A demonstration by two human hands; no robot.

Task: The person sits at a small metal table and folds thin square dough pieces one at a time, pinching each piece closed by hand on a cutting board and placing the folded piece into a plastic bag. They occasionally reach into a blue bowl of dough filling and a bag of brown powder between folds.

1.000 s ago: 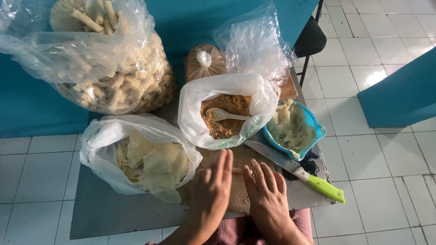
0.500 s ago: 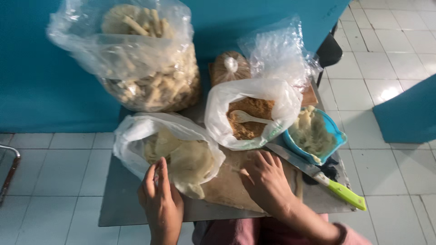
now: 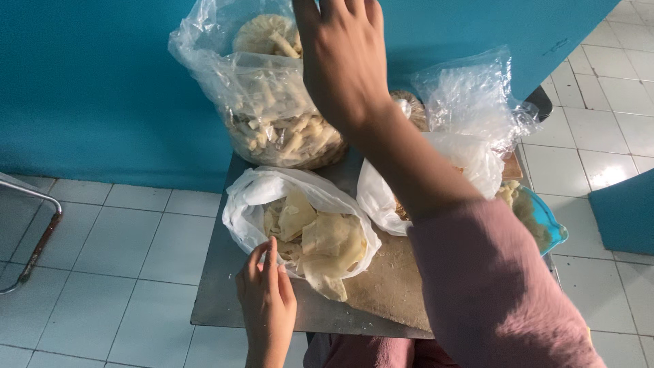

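Left hand [image 3: 267,303] lies flat on the grey metal worktop [image 3: 218,300], fingers pressed together, tips touching the white plastic bag of pale thin wafer sheets [image 3: 306,228] at the near left. Those sheets look light and brittle, so the soft bag rim seems the safest hold. Right hand [image 3: 344,58] is raised, fingers cropped, before the large clear bag of stick-shaped crackers [image 3: 272,116].

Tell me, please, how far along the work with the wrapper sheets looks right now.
Done: bags stand open on the table. In hand: the left hand rests at the bag of pale wrapper sheets, while the right hand is raised near the large bag of stick snacks. Left: no sheet lies on the board.
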